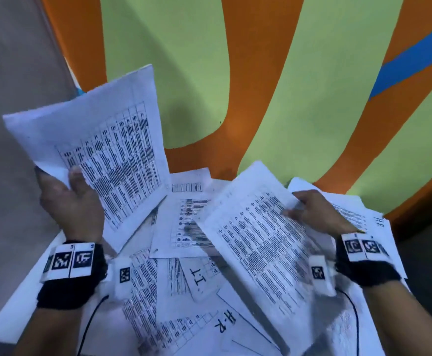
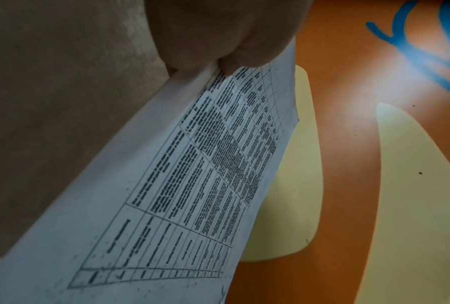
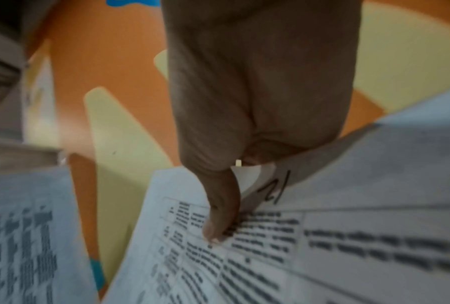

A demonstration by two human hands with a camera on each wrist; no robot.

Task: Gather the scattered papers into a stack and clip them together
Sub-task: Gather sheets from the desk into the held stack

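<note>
My left hand [image 1: 66, 187] holds a small bundle of printed sheets [image 1: 107, 150] up above the table's left side, thumb on the front and fingers behind; the left wrist view shows the same sheets [image 2: 192, 174] pinched at their edge. My right hand [image 1: 312, 211] pinches the right edge of another printed sheet [image 1: 261, 237], lifted and tilted over the table. In the right wrist view the thumb [image 3: 218, 216] presses on that sheet [image 3: 270, 257]. Several more printed papers [image 1: 184, 227] lie scattered flat underneath. No clip is visible.
The white table [image 1: 17, 312] is covered with overlapping papers, some hand-marked "I.T" [image 1: 197, 276] and "H.R" [image 1: 225, 322]. A wall painted orange and green [image 1: 261, 73] stands right behind the table. Wrist camera cables [image 1: 89, 322] trail over the papers.
</note>
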